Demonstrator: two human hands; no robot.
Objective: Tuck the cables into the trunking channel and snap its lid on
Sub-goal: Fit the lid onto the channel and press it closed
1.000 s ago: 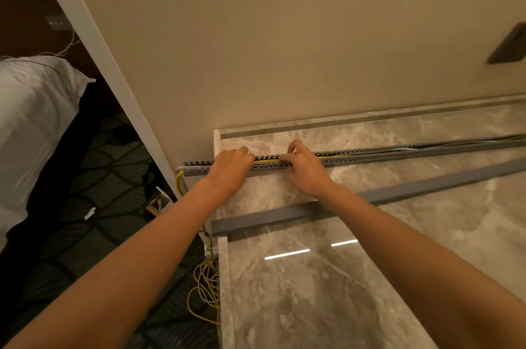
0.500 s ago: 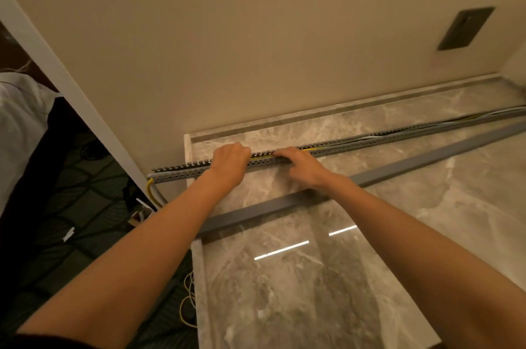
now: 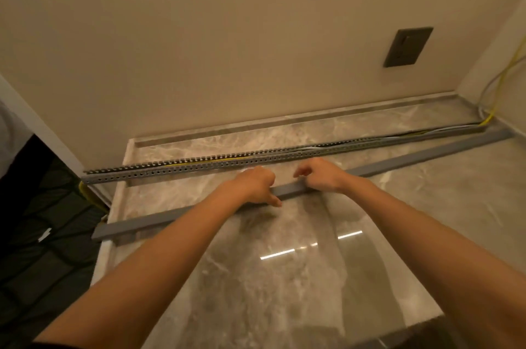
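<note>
A grey slotted trunking channel (image 3: 199, 168) lies along the back of the marble top (image 3: 284, 291), parallel to the wall. Yellow and pale cables (image 3: 193, 161) run inside it. The long grey lid (image 3: 427, 153) lies flat on the marble in front of the channel, at a slight angle to it. My left hand (image 3: 256, 185) straddles the lid near its middle, thumb on the near side and curled fingers on the far side. My right hand (image 3: 321, 175) hovers over the lid just to the right, fingers loosely curled with nothing visibly between them.
A dark socket plate (image 3: 407, 47) sits on the beige wall. Loose yellow cable (image 3: 495, 104) climbs the right corner, and more yellow cable (image 3: 85, 192) drops off the channel's left end. Dark patterned carpet (image 3: 42, 235) lies below the marble's left edge.
Both hands have left the trunking channel and come back toward me onto the lid. The view has swung right, bringing the socket plate and right corner into sight.
</note>
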